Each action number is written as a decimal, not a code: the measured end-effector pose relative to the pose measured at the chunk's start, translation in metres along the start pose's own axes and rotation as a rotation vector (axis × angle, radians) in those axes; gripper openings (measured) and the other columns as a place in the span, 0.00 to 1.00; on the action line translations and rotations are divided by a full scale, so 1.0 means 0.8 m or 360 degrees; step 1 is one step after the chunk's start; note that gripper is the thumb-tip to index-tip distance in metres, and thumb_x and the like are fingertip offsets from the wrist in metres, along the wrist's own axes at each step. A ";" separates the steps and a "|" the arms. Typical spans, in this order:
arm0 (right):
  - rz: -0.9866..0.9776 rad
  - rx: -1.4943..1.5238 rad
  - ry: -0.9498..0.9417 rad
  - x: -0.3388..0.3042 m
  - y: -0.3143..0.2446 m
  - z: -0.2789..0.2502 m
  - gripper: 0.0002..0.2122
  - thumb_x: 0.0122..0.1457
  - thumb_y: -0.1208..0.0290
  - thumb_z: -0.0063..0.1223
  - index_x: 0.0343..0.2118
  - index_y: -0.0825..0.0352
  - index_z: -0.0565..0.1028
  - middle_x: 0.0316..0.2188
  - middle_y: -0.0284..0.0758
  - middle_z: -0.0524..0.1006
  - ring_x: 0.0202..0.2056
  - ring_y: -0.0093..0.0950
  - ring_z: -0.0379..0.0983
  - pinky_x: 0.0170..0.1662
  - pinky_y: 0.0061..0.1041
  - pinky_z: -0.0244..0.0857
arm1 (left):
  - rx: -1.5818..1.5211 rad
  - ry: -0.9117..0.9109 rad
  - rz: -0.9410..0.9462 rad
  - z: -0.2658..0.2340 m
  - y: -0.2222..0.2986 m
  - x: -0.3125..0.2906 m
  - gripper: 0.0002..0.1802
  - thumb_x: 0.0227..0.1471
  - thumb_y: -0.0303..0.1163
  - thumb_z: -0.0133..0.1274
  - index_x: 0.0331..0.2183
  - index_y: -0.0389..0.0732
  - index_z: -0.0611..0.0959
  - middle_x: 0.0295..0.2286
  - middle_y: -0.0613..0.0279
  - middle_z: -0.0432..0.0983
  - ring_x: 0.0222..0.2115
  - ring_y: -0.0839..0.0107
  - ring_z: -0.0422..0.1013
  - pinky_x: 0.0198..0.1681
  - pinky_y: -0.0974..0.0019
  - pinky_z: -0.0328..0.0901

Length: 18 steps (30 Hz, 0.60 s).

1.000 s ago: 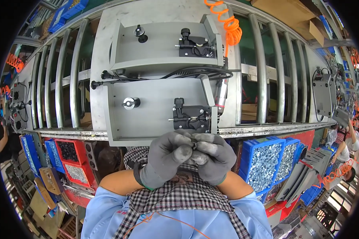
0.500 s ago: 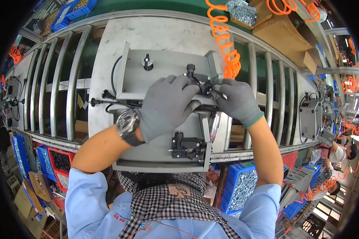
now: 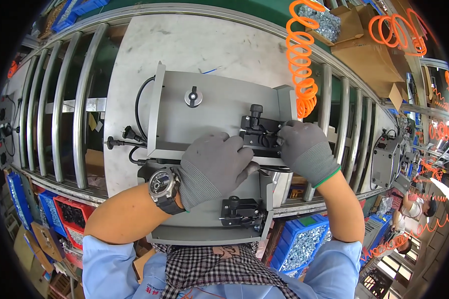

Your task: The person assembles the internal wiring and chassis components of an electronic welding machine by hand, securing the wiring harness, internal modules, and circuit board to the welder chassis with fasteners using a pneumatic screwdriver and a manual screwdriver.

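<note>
Two grey metal housings lie one in front of the other: the far housing (image 3: pixel 219 92) and the near housing (image 3: pixel 184 233). Inside the far one, at its right, sits a black mechanism (image 3: pixel 254 124) with an upright knob. My right hand (image 3: pixel 310 153), in a grey glove, has its bent fingers against the mechanism's right end; the fingertips are partly hidden. My left hand (image 3: pixel 215 167), gloved too, is closed above the far housing's front edge, left of the mechanism. Whatever it may hold is hidden. A similar black mechanism (image 3: pixel 242 212) lies in the near housing.
A round black-and-silver knob (image 3: pixel 193 97) stands in the far housing. Black plug cables (image 3: pixel 130 133) stick out at left. Metal rollers (image 3: pixel 87 104) flank the white board (image 3: pixel 184 42). An orange coiled hose (image 3: pixel 300 60) hangs at right; a blue bin (image 3: pixel 304 241) holds small metal parts.
My left hand has drawn back from the far mechanism toward the housing's front edge, leaving more of the mechanism exposed. My right hand stays at its right end. The whole view has shifted.
</note>
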State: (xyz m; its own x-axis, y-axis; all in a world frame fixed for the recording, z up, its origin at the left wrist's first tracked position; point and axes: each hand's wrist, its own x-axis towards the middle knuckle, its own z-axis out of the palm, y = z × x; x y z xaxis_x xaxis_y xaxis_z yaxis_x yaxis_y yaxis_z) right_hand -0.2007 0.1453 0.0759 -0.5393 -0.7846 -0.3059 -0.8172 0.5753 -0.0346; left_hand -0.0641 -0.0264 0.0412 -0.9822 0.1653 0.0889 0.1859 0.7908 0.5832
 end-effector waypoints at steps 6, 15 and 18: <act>-0.0033 -0.0229 0.0216 -0.025 -0.026 -0.003 0.05 0.46 0.73 0.53 0.26 0.65 0.78 0.33 0.37 0.77 0.30 0.32 0.75 0.33 0.34 0.66 | 0.0017 0.0000 0.0013 0.003 -0.002 -0.007 0.13 0.43 0.40 0.59 0.29 0.41 0.79 0.25 0.61 0.71 0.25 0.61 0.70 0.28 0.60 0.66; 0.0255 0.0682 0.1059 -0.179 -0.084 0.053 0.13 0.44 0.65 0.63 0.32 0.63 0.77 0.45 0.45 0.74 0.37 0.42 0.72 0.40 0.36 0.67 | 0.0140 0.0207 0.0056 0.001 -0.001 0.003 0.13 0.44 0.41 0.59 0.31 0.45 0.80 0.25 0.61 0.71 0.26 0.60 0.70 0.27 0.59 0.65; -0.0005 0.0331 0.0764 -0.189 -0.097 0.042 0.18 0.49 0.50 0.56 0.33 0.60 0.77 0.48 0.46 0.71 0.43 0.44 0.68 0.45 0.43 0.63 | 0.0186 0.0235 0.0090 0.000 -0.009 0.010 0.14 0.45 0.42 0.58 0.33 0.45 0.81 0.26 0.62 0.73 0.28 0.61 0.71 0.28 0.59 0.66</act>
State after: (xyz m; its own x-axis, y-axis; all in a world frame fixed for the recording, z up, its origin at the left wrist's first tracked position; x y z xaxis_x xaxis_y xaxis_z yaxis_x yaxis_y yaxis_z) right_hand -0.0490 0.2269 0.0924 -0.6091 -0.7761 0.1634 -0.7878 0.5681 -0.2379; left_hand -0.0733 -0.0311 0.0378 -0.9617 0.1298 0.2416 0.2342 0.8471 0.4770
